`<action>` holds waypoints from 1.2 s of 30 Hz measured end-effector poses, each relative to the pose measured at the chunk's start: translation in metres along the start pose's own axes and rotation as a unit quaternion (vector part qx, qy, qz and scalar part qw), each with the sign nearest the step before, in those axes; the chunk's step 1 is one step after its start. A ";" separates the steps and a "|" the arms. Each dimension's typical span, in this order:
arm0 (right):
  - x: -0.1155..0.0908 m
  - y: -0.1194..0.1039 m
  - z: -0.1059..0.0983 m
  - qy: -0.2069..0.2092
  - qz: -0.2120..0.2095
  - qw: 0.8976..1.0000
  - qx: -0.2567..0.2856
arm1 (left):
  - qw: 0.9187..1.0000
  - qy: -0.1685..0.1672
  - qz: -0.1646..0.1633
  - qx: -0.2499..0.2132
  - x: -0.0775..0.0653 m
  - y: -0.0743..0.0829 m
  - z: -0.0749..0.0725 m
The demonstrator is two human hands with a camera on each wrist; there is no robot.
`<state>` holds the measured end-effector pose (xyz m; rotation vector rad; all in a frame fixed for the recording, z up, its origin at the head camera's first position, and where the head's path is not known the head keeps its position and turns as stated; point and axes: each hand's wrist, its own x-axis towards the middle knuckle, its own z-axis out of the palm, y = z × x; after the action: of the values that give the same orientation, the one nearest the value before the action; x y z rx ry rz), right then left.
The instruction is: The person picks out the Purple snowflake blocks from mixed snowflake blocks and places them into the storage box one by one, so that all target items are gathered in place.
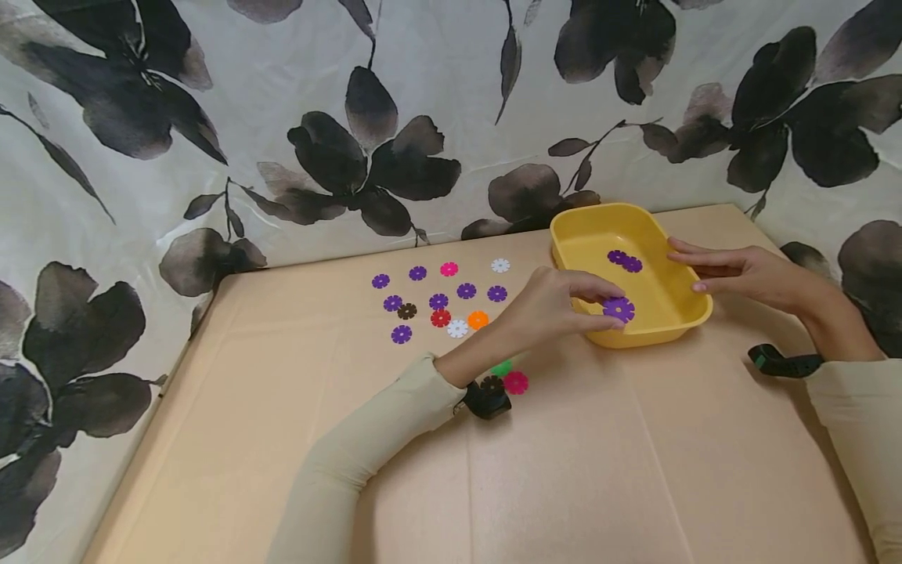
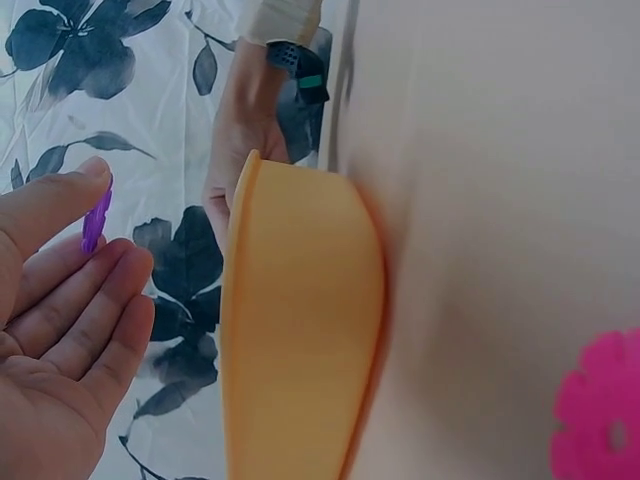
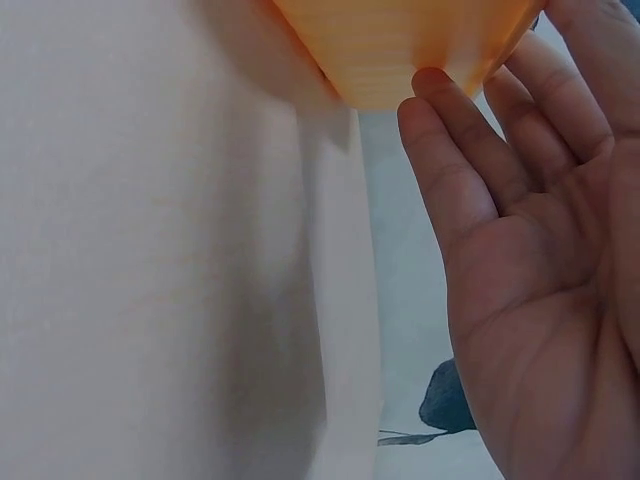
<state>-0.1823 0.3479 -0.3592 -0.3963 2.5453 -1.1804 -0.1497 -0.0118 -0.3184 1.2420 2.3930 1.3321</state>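
My left hand [image 1: 539, 305] pinches a purple notched disc [image 1: 618, 309] between thumb and fingers, above the near side of a yellow tub [image 1: 651, 337]. In the left wrist view the pinched purple disc [image 2: 97, 220] shows edge-on, to the left of the tub's wall [image 2: 300, 320]. Two purple discs [image 1: 624, 261] lie inside on the tub's floor, overlapping. At the tub's right side, my right hand [image 1: 754, 278] rests its fingertips against the rim. From the right wrist view, the fingers [image 3: 450, 170] look fairly straight beside the tub's outer wall [image 3: 400, 50].
Left of the tub, several notched discs in purple, red [image 1: 440, 318], orange [image 1: 478, 319], white [image 1: 457, 328] and other colours lie spread on the tabletop [image 1: 564, 470]. Green, dark brown and pink [image 1: 516, 382] ones lie near my left wrist. A flowered cloth [image 1: 423, 78] hangs behind.
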 end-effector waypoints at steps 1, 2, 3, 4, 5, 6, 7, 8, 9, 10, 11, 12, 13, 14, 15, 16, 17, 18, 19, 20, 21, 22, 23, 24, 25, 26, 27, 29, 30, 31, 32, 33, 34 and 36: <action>0.000 0.000 0.000 0.000 -0.001 1.000 -0.004 | 1.000 0.000 0.001 -0.002 0.002 0.001 0.001; 0.000 -0.001 0.000 0.001 -0.001 1.000 -0.013 | 1.000 -0.001 0.002 -0.001 0.005 0.001 0.001; 0.000 -0.001 0.000 0.002 -0.002 1.000 -0.022 | 1.000 -0.003 0.002 0.002 0.007 0.002 0.002; 0.000 -0.002 0.000 0.003 -0.003 1.000 -0.030 | 1.000 -0.003 0.003 0.003 0.009 0.002 0.002; 0.000 -0.002 -0.001 0.003 -0.004 0.999 -0.039 | 1.000 -0.004 0.002 0.003 0.011 0.003 0.002; 0.001 -0.003 -0.001 0.003 -0.007 0.999 -0.047 | 1.000 -0.004 0.002 0.006 0.012 0.004 0.002; 0.001 -0.003 -0.001 0.003 -0.009 0.999 -0.052 | 1.000 -0.004 0.001 0.009 0.014 0.004 0.002; 0.001 -0.004 -0.001 0.003 -0.011 0.998 -0.057 | 1.000 -0.004 0.001 0.013 0.015 0.005 0.002; 0.002 -0.004 -0.001 0.002 -0.013 0.998 -0.058 | 1.000 -0.002 0.001 0.019 0.017 0.005 0.002; 0.002 -0.005 -0.001 0.000 -0.013 0.998 -0.057 | 1.000 -0.001 0.000 0.024 0.018 0.006 0.002; 0.002 -0.005 -0.001 -0.002 -0.013 0.998 -0.058 | 1.000 -0.001 -0.001 0.027 0.020 0.006 0.002; 0.002 -0.005 -0.001 -0.003 -0.013 0.998 -0.057 | 1.000 0.000 -0.001 0.030 0.021 0.007 0.001; 0.002 -0.006 -0.001 -0.004 -0.012 0.998 -0.057 | 1.000 0.000 -0.001 0.030 0.023 0.007 0.001; 0.002 -0.006 -0.001 -0.005 -0.011 0.998 -0.057 | 0.999 -0.001 -0.001 0.033 0.024 0.007 0.001; 0.001 -0.006 -0.001 -0.005 -0.011 0.998 -0.058 | 0.999 -0.002 0.001 0.035 0.025 0.007 0.001; 0.001 -0.006 -0.001 -0.005 -0.012 0.998 -0.057 | 0.999 -0.004 0.002 0.033 0.026 0.007 0.001; 0.000 -0.006 -0.001 -0.004 -0.012 0.998 -0.057 | 0.999 -0.007 0.004 0.032 0.027 0.007 0.002; 0.000 -0.006 -0.001 -0.005 -0.013 0.998 -0.056 | 0.999 -0.009 0.006 0.035 0.028 0.007 0.002; -0.001 -0.007 -0.001 -0.005 -0.015 0.998 -0.055 | 0.999 -0.011 0.007 0.036 0.029 0.007 0.002; -0.001 -0.007 -0.001 -0.004 -0.016 0.998 -0.053 | 0.999 -0.014 0.008 0.038 0.030 0.007 0.002; -0.001 -0.007 0.000 -0.005 -0.017 0.998 -0.052 | 0.999 -0.016 0.008 0.038 0.030 0.007 0.003; -0.001 -0.007 -0.001 -0.005 -0.018 0.998 -0.052 | 0.999 -0.019 0.007 0.036 0.031 0.007 0.003; -0.001 -0.007 -0.001 -0.005 -0.019 0.998 -0.052 | 0.999 -0.021 0.006 0.036 0.032 0.007 0.004; -0.001 -0.007 -0.001 -0.006 -0.019 0.999 -0.049 | 0.999 -0.024 0.002 0.035 0.033 0.007 0.004; -0.001 -0.007 -0.001 -0.006 -0.018 0.999 -0.050 | 0.999 -0.027 -0.001 0.034 0.034 0.007 0.004; -0.001 -0.007 -0.001 -0.006 -0.017 0.999 -0.049 | 0.999 -0.029 -0.004 0.035 0.036 0.007 0.004; -0.001 -0.007 -0.001 -0.007 -0.016 0.999 -0.051 | 0.999 -0.031 -0.004 0.037 0.037 0.007 0.005; -0.001 -0.007 -0.002 -0.008 -0.014 0.999 -0.050 | 0.998 -0.036 -0.006 0.044 0.039 0.008 0.005; -0.001 -0.007 -0.002 -0.007 -0.014 0.999 -0.050 | 0.998 -0.040 -0.007 0.049 0.041 0.008 0.004; -0.001 -0.008 -0.002 -0.007 -0.015 0.999 -0.052 | 0.998 -0.044 -0.007 0.055 0.042 0.008 0.004; 0.000 -0.008 -0.002 -0.007 -0.017 0.999 -0.050 | 0.997 -0.048 -0.006 0.061 0.043 0.008 0.004; 0.000 -0.008 -0.002 -0.008 -0.019 0.999 -0.049 | 0.996 -0.052 -0.005 0.066 0.045 0.008 0.004; 0.000 -0.008 -0.002 -0.008 -0.021 0.999 -0.047 | 0.996 -0.057 -0.008 0.070 0.047 0.009 0.004; 0.000 -0.008 -0.002 -0.007 -0.025 0.999 -0.043 | 0.995 -0.066 -0.012 0.077 0.050 0.009 0.003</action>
<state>-0.1819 0.3444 -0.3519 -0.4908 2.5933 -1.0850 -0.1752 0.0283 -0.3006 1.2917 2.4475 1.0399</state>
